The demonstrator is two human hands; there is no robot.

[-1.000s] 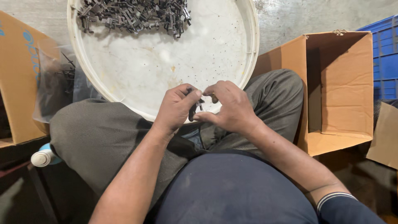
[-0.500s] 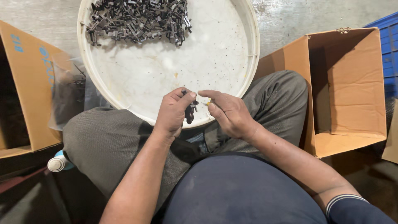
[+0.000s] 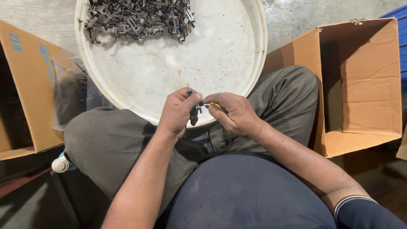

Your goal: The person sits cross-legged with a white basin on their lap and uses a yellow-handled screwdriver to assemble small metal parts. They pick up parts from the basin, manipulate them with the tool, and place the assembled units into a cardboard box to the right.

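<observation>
Small dark metal part (image 3: 194, 114), pinched by left hand (image 3: 176, 113), right hand (image 3: 237, 114) gripping yellow-tipped tool (image 3: 212, 105)

Directly ahead of the left hand (image 3: 177, 113) and right hand (image 3: 236, 114), the near half of the round white tray (image 3: 254, 63) is bare, so either hand could reach forward freely over its rim. Farther ahead, the heap of small dark metal parts (image 3: 137, 18) fills the tray's far side. Right of the right hand, past the raised knee (image 3: 292, 91), the open cardboard box (image 3: 364, 80) stands with its mouth unblocked. Left of the left hand, a clear plastic bag (image 3: 68, 91) and another cardboard box (image 3: 25, 85) close that side.
</observation>
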